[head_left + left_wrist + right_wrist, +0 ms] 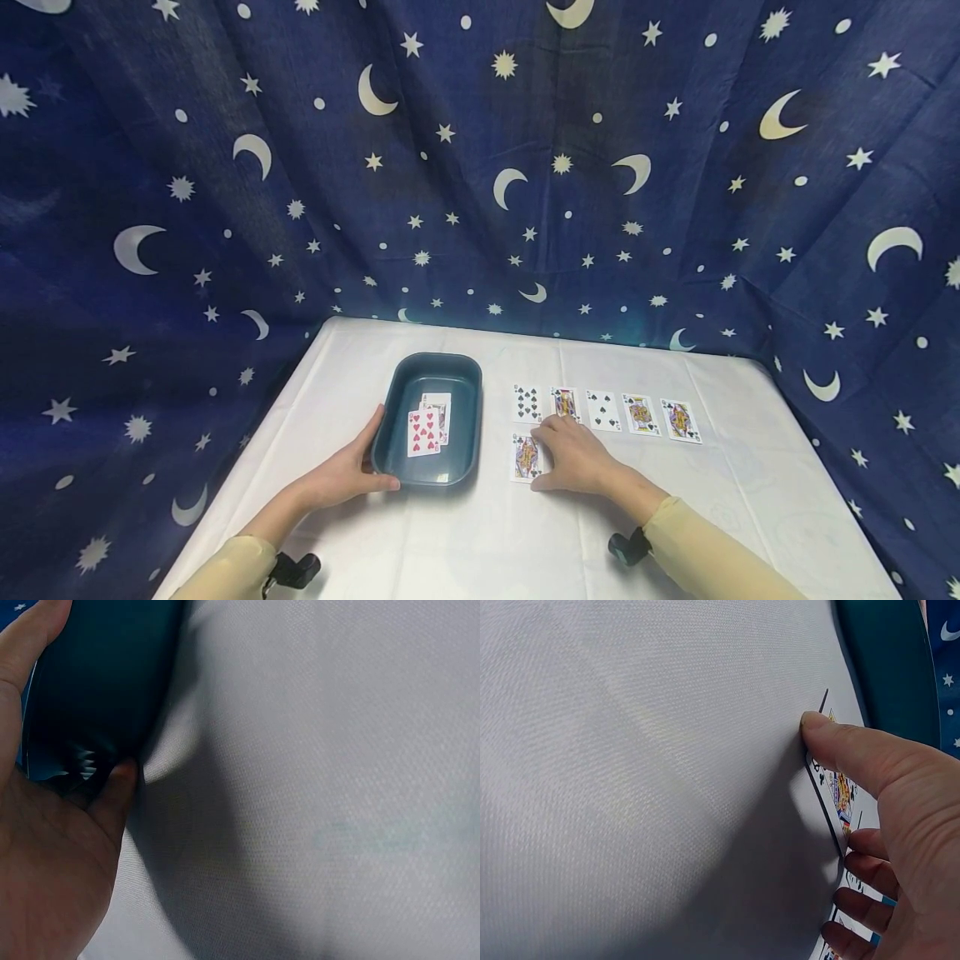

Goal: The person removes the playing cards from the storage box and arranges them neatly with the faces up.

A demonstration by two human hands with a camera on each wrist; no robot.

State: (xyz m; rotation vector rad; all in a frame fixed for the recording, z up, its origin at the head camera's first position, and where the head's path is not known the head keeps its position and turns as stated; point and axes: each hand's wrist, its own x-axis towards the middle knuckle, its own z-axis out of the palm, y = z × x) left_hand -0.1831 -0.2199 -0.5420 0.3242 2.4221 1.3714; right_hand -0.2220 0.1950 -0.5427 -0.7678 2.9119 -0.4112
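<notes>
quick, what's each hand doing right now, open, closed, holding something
Left hand: closed on the tray, gripping its near-left corner.
Right hand: closed on the nearest face card, thumb and fingers at its edges.

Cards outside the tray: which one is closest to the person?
The face card held by the right hand; the other five cards lie in a row farther back.

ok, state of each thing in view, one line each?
Tray: upright, cards inside
Tray cards: two visible, face up, overlapping
Row of five cards: face up, spaced apart
Near card: face up
Left hand: holding tray's near left corner
Right hand: at near card, grip unclear
Tablecloth: spread, creased
Curtain: hanging, in folds
</notes>
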